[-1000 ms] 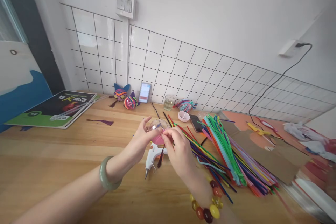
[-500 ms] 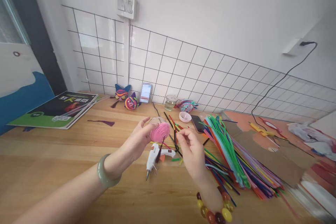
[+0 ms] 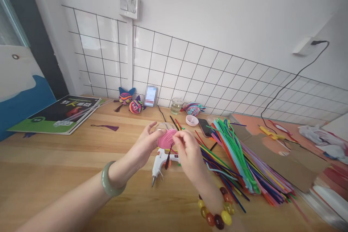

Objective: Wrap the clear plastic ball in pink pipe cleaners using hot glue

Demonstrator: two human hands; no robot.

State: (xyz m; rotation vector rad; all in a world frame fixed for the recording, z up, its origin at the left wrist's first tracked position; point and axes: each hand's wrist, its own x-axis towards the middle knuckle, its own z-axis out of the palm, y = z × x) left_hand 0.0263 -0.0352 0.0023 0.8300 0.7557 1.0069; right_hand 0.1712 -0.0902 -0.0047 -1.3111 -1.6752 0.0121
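My left hand is wrapped round a clear, rounded plastic piece whose near side bears a coil of pink pipe cleaner. From the coil hangs a dark purple tassel. My right hand is closed in a pinch, its thumb and fingertips against the coil's right edge. Whether a loose pipe cleaner end lies between those fingers is hidden. Just below both hands, a white glue gun lies on the wooden table, nozzle toward me, its handle partly behind my right hand.
Loose pipe cleaners and a thick bundle of them lie to the right, near a phone and a small pink bowl. At the back stand a glass jar and striped, colourful ornaments. A book lies left.
My right hand has moved left, from just off the pink coil to touching its right edge. The coil has tilted slightly; my left hand keeps its hold.
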